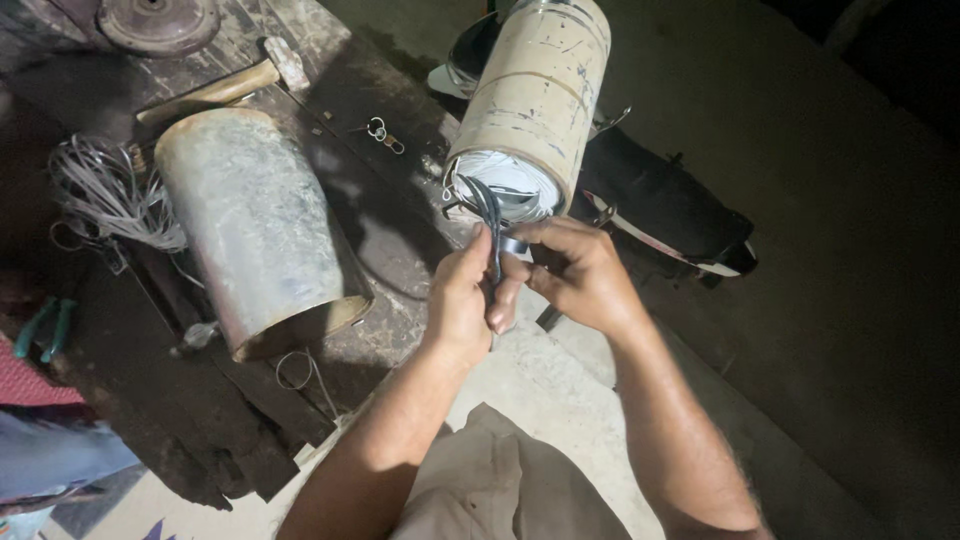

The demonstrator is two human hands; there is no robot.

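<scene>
A pale metal cylinder stands tilted in the middle, its open near end stuffed with white sheet material. A dark flat strip hangs out of that end. My left hand pinches the strip from the left, just below the cylinder's mouth. My right hand grips the strip's lower end from the right, fingers curled around it. Both hands touch each other at the fingertips.
A second grey metal cylinder lies on a dark wooden workbench at left. Beside it are a bundle of pale wire, a hammer, green-handled pliers and a round disc. Black footwear lies on the concrete floor.
</scene>
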